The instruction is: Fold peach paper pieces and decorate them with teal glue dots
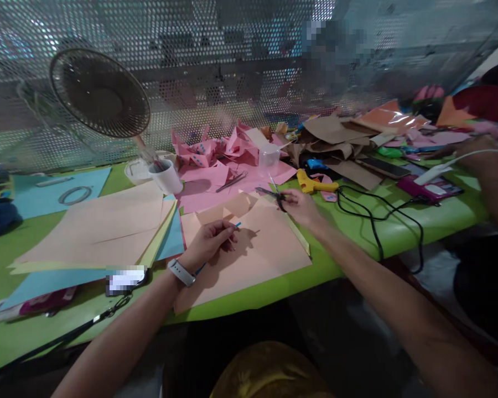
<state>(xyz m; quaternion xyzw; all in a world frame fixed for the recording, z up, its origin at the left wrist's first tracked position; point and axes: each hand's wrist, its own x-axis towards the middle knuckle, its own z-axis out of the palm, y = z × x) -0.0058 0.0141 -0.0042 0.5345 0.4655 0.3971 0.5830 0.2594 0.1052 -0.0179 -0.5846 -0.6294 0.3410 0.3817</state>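
My left hand (216, 241), with a pale watch strap on the wrist, is closed over a peach paper sheet (269, 246). A slim pen (238, 225) with blue ends sticks out on both sides of its fingers; the middle is hidden. My right hand (301, 205) grips black-handled scissors (280, 200) at the sheet's far edge. Their blades point left, close to a raised, folded flap of peach paper (228, 207). Whether the blades touch the paper, I cannot tell.
At left lies a stack of peach sheets (108, 221); behind it, a fan (102, 94) rises beside a white cup (166, 177). Pink scraps (207, 152) lie behind. To the right are a yellow glue gun (313, 182), its black cord (371, 213) and another person's arm (496, 188).
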